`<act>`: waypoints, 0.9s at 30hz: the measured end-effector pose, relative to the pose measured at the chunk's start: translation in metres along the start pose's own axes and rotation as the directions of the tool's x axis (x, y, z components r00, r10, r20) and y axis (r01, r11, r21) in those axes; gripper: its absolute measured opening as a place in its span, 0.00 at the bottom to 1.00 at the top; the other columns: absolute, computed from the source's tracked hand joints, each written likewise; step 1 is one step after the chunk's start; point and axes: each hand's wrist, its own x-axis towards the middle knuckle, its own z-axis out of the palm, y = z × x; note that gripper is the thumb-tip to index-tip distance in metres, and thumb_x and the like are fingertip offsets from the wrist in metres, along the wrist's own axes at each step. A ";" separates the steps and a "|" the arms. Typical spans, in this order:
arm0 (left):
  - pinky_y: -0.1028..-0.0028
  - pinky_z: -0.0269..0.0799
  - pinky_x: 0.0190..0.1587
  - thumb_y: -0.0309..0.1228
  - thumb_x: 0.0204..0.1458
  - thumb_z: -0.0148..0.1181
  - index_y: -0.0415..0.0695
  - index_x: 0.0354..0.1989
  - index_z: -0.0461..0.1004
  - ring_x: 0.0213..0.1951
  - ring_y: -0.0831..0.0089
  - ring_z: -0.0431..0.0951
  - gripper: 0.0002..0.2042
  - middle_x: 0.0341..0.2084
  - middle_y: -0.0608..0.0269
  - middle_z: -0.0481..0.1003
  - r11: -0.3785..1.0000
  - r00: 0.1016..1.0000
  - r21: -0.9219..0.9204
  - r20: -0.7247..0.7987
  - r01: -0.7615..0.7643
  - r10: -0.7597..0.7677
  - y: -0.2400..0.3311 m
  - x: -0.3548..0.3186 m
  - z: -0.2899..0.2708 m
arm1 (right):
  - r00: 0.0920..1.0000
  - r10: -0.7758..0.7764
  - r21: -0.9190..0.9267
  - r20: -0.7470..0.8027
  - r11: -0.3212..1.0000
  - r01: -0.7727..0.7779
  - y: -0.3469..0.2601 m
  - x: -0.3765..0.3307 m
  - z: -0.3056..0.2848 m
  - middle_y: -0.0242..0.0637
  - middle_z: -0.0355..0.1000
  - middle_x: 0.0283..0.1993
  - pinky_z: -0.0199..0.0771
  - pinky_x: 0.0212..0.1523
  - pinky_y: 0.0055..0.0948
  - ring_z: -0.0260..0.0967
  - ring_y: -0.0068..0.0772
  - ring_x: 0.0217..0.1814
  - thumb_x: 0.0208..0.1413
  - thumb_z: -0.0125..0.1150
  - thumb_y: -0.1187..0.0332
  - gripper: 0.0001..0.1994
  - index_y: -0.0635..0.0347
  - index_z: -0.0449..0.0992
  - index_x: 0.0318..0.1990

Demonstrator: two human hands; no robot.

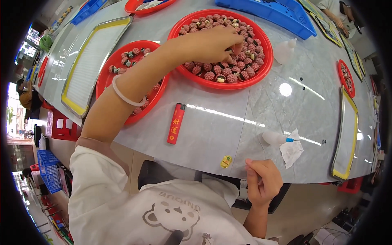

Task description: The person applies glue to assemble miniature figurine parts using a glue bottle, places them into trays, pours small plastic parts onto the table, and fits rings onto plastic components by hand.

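Note:
My left hand (pixel 214 43) reaches far over the grey table into a round red tray (pixel 267 61) filled with several small red-pink bead-like balls (pixel 212 75). Its fingertips pinch down among the balls near the tray's middle; whether one is held is hidden. A pale bangle (pixel 122 94) circles that forearm. My right hand (pixel 263 181) hovers at the near table edge, fingers curled loosely, thumb and forefinger close together, nothing visible in it. A small squeeze bottle with a blue tip (pixel 274 138) lies just beyond it on a white paper scrap (pixel 292 150).
A second red tray (pixel 107 81) with fewer balls sits under my left forearm. A red lighter (pixel 176 123) lies near the front edge. Yellow-rimmed metal trays (pixel 96 61) (pixel 346 139), a blue bin (pixel 277 14) and a white bottle (pixel 283 51) surround them. Another person's arm (pixel 337 16) is at the far right.

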 end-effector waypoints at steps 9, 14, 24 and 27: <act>0.73 0.63 0.38 0.26 0.42 0.59 0.42 0.28 0.67 0.35 0.73 0.67 0.07 0.30 0.65 0.65 0.986 0.995 -0.160 0.087 0.053 -0.039 -0.010 0.011 0.005 | 0.975 0.182 0.097 -0.127 0.981 -0.171 0.006 -0.010 -0.027 0.39 0.68 0.21 0.58 0.19 0.18 0.62 0.25 0.18 0.43 0.52 0.81 0.07 0.69 0.73 0.31; 0.74 0.64 0.37 0.24 0.41 0.58 0.43 0.28 0.68 0.34 0.75 0.66 0.06 0.30 0.66 0.65 0.960 0.990 -0.280 0.129 -0.014 0.053 -0.008 0.013 -0.002 | 0.966 0.194 0.141 -0.174 0.975 -0.170 0.007 -0.002 -0.028 0.39 0.66 0.22 0.60 0.21 0.18 0.62 0.25 0.20 0.48 0.50 0.78 0.05 0.70 0.71 0.32; 0.79 0.67 0.38 0.25 0.44 0.53 0.38 0.30 0.71 0.36 0.79 0.71 0.05 0.32 0.64 0.69 0.722 0.977 -0.674 0.004 0.159 -0.212 0.034 -0.036 -0.022 | 0.865 0.337 0.202 -0.371 0.939 -0.279 0.018 0.012 -0.032 0.38 0.67 0.31 0.61 0.37 0.19 0.62 0.24 0.34 0.46 0.50 0.80 0.11 0.68 0.69 0.39; 0.81 0.68 0.38 0.18 0.42 0.55 0.36 0.33 0.70 0.36 0.79 0.70 0.08 0.34 0.64 0.67 0.485 0.961 -0.850 0.084 0.208 -0.265 0.065 -0.066 -0.007 | 0.880 0.358 0.133 -0.311 0.934 -0.333 0.016 0.032 -0.019 0.38 0.69 0.36 0.61 0.41 0.21 0.63 0.25 0.38 0.43 0.53 0.81 0.16 0.66 0.67 0.43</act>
